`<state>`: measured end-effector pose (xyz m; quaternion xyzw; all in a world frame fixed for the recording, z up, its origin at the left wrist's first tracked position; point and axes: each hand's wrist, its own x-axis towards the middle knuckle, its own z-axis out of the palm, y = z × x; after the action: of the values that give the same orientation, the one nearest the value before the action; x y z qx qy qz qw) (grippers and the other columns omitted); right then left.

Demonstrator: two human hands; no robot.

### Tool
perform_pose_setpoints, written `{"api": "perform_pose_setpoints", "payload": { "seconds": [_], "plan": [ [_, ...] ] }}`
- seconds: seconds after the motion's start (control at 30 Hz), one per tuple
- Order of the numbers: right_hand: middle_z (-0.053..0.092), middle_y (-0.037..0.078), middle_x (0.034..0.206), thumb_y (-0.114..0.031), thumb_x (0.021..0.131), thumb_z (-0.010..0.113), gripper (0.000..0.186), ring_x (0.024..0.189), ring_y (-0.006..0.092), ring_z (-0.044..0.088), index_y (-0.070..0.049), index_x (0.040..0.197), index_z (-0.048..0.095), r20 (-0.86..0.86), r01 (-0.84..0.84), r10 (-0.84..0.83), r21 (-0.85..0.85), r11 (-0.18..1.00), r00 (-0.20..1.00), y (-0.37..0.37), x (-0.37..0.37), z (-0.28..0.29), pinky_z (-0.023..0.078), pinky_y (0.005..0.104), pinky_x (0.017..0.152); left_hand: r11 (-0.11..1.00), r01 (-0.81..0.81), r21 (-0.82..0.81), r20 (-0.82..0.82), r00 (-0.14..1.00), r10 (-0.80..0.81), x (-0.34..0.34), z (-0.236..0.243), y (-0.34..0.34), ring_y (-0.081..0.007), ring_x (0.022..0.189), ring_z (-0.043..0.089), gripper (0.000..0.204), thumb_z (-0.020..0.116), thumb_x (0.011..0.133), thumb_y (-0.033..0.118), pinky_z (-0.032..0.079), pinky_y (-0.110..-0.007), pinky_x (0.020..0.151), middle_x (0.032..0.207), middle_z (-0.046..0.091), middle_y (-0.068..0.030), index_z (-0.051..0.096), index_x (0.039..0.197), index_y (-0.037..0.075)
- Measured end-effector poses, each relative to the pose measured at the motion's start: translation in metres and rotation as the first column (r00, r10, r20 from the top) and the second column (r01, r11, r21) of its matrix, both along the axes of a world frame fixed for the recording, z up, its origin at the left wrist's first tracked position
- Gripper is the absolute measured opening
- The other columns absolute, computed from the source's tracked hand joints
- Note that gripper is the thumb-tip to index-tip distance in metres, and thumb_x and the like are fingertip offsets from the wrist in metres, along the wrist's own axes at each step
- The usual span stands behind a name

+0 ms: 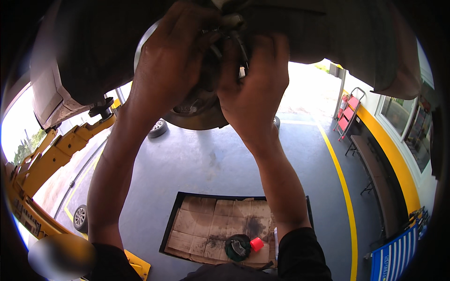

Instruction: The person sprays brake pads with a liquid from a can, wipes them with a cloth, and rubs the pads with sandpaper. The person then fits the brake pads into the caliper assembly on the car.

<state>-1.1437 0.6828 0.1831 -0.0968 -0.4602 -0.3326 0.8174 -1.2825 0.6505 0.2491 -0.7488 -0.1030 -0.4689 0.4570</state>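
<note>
Both of my arms reach up into the wheel arch (347,42) of a raised car. A round brake disc (199,122) shows behind and below my hands. My left hand (171,65) is closed, with its fingers curled in at a dark part above the hub. Close beside it, my right hand (255,86) is also closed, thumb and fingers pinched near thin curved shiny pieces (243,49). Shadow and my own fingers hide what exactly each hand grips. A pale cylindrical end (232,20) sticks out just above the fingertips.
A yellow lift arm (61,150) stands at the left, near a loose wheel (80,218). Below me lies cardboard (197,220) holding a dark green item (237,248) and a red cup-shaped piece (256,244). Rightward are a red stepladder (348,114), a bench (375,173) and a blue cabinet (393,255).
</note>
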Motion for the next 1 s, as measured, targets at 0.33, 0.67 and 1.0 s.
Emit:
{"api": "perform_pose_setpoints", "payload": {
  "seconds": [0.33, 0.67, 1.0],
  "plan": [
    [0.059, 0.016, 0.091, -0.011, 0.096, 0.072, 0.016, 0.078, 0.0308, 0.062, 0.003, 0.093, 0.063, 0.046, 0.001, 0.002, -0.067, 0.998, 0.999, -0.003, 0.010, -0.001, 0.049, 0.0387, 0.069, 0.953, 0.101, -0.287, 0.144, 0.988, -0.062, 0.004, 0.011, -0.025, -0.0285, 0.112, 0.071, 0.037, 0.073, 0.089, 0.003, 0.056, -0.037, 0.097, 0.119, 0.070, -0.0176, 0.064, 0.125, 0.000],
    [0.060, 0.018, 0.090, -0.012, 0.096, 0.070, 0.017, 0.073, 0.0358, 0.062, 0.003, 0.092, 0.065, 0.019, 0.067, -0.065, -0.078, 0.995, 0.998, -0.005, 0.002, 0.000, 0.048, 0.0423, 0.066, 0.822, 0.276, -0.498, 0.053, 0.956, -0.289, -0.013, 0.018, -0.014, -0.0310, 0.113, 0.070, 0.035, 0.075, 0.088, 0.008, 0.056, -0.040, 0.099, 0.117, 0.071, -0.0169, 0.067, 0.121, 0.001],
    [0.061, 0.020, 0.085, -0.013, 0.089, 0.073, 0.015, 0.072, 0.0377, 0.066, 0.002, 0.090, 0.068, 0.151, 0.447, -0.422, -0.365, 0.817, 0.894, -0.042, 0.003, 0.003, 0.053, 0.0492, 0.064, 0.855, 0.233, -0.463, 0.089, 0.972, -0.217, -0.013, 0.014, -0.017, -0.0322, 0.108, 0.071, 0.029, 0.074, 0.089, 0.008, 0.056, -0.042, 0.095, 0.112, 0.073, -0.0173, 0.069, 0.117, 0.003]
  ]
}}
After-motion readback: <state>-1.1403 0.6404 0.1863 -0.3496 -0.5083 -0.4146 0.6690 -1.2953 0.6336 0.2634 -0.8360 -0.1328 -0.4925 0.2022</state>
